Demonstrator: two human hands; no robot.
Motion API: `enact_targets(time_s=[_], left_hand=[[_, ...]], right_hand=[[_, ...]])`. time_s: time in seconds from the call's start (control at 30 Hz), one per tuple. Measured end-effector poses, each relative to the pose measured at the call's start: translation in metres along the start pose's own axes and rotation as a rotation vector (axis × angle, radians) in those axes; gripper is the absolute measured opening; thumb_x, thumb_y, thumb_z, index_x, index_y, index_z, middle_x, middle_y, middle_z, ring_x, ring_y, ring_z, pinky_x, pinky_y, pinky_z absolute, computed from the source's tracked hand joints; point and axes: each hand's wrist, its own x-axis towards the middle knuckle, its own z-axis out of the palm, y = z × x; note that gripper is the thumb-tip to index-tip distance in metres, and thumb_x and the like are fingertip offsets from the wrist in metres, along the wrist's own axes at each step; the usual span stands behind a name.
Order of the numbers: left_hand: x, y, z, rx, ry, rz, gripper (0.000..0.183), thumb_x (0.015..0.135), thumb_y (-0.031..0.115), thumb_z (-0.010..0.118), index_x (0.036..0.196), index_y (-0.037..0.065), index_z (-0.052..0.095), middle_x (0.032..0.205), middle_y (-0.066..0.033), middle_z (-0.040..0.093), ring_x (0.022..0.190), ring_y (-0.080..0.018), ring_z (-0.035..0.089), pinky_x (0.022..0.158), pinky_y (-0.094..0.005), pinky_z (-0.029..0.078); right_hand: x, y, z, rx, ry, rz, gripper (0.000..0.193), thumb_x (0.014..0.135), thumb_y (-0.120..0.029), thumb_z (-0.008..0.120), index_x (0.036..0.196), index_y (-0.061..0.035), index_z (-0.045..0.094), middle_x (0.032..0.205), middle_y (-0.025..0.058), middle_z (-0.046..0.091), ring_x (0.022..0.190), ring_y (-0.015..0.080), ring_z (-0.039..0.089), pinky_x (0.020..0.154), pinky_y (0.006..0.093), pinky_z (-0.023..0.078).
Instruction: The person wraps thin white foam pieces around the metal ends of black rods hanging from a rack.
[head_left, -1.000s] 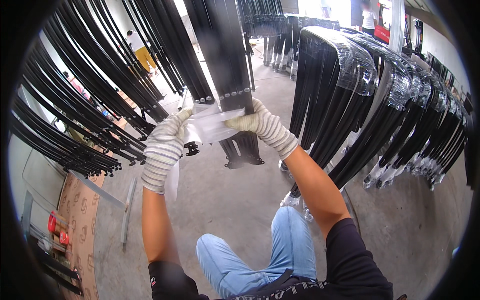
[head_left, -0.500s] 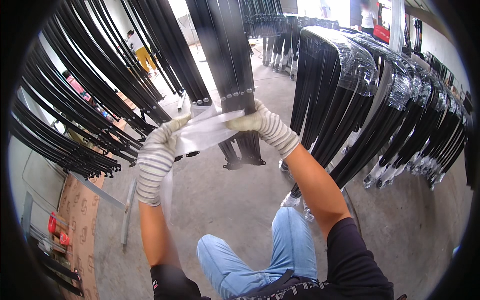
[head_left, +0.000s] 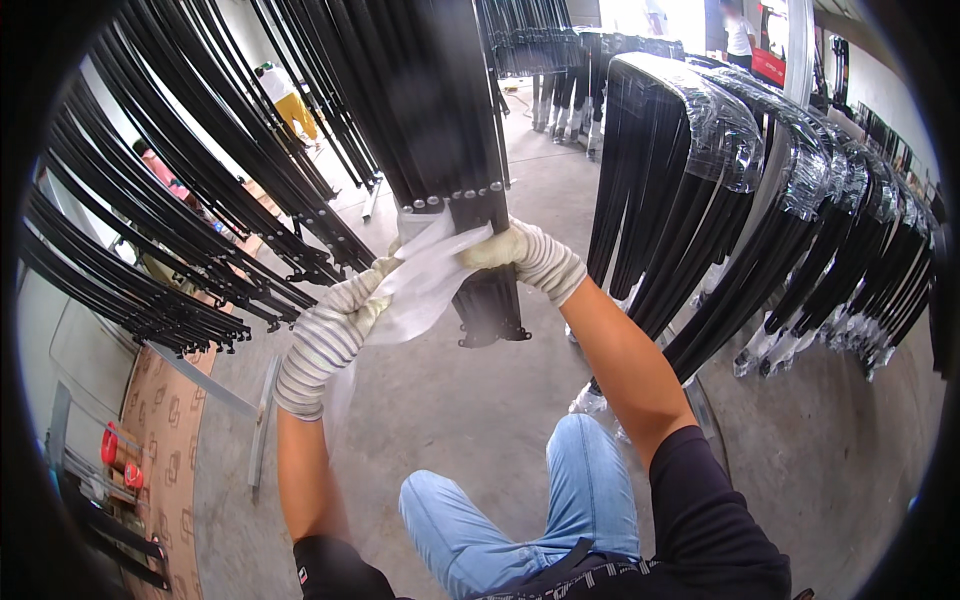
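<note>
In front of me hangs a bundle of flat black metal bars (head_left: 445, 130), with a row of silver round heads across it near its lower end. A thin, translucent white wrapping sheet (head_left: 425, 280) lies across the bars' lower part and hangs loose below. My left hand (head_left: 355, 300), in a striped knit glove, is closed on the sheet's left side. On the other side my gloved right hand (head_left: 505, 248) grips the right edge of the bars, its thumb pressing the sheet to their front. The fingers behind the bars are hidden.
Rows of curved black bars (head_left: 190, 170) hang at the left. To the right stand black frames (head_left: 720, 150), their tops and feet wrapped in clear film. Grey metal rails (head_left: 262, 425) rest on the concrete floor (head_left: 440, 420). Another person (head_left: 285, 95) stands far left.
The left group of bars has swung right against the right group, closing the gap between them. My left hand has tilted inward with the sheet; my right hand has barely moved.
</note>
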Motion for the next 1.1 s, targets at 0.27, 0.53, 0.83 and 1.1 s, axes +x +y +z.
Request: enact_targets(time_s=[0.27, 0.53, 0.83, 1.1], left_hand=[[-0.005, 0.001, -0.012, 0.177, 0.225, -0.007, 0.017, 0.078, 0.001, 0.048, 0.093, 0.001, 0.056, 0.084, -0.0043, 0.062, 0.077, -0.0122, 0.057, 0.072, -0.0248, 0.044], [0.059, -0.007, 0.011, 0.949, 0.550, 0.359, 0.014, 0.075, 0.004, 0.047, 0.085, 0.004, 0.057, 0.074, -0.0107, 0.059, 0.071, -0.0246, 0.058, 0.067, -0.0315, 0.045], [0.112, -0.061, 0.022, -0.213, -0.046, 0.317, 0.015, 0.081, 0.009, 0.043, 0.092, 0.003, 0.052, 0.070, -0.0049, 0.054, 0.064, -0.0151, 0.054, 0.057, -0.0237, 0.045], [0.114, -0.056, 0.026, -0.953, -0.382, 0.124, 0.025, 0.086, 0.015, 0.039, 0.105, 0.002, 0.047, 0.084, -0.0049, 0.055, 0.073, -0.0118, 0.053, 0.066, -0.0218, 0.045]], right_hand=[[-0.017, -0.013, 0.014, 0.129, 0.070, 0.004, 0.044, 0.062, -0.018, 0.074, 0.099, -0.0045, 0.056, 0.088, 0.0027, 0.057, 0.078, 0.0116, 0.053, 0.068, 0.0230, 0.045], [-0.008, 0.005, 0.007, 0.027, 0.032, -0.026, 0.047, 0.060, -0.018, 0.075, 0.101, -0.0043, 0.056, 0.085, 0.0007, 0.057, 0.074, 0.0096, 0.053, 0.067, 0.0219, 0.044], [-0.053, -0.030, 0.074, 0.760, 0.368, -0.332, 0.056, 0.075, -0.041, 0.059, 0.113, -0.0016, 0.044, 0.100, 0.0076, 0.054, 0.093, 0.0133, 0.050, 0.083, 0.0263, 0.041], [-0.033, 0.020, 0.056, -0.156, 1.001, -0.426, 0.048, 0.072, -0.017, 0.062, 0.117, -0.0177, 0.044, 0.130, 0.0107, 0.029, 0.123, 0.0299, 0.020, 0.101, 0.0381, 0.018]])
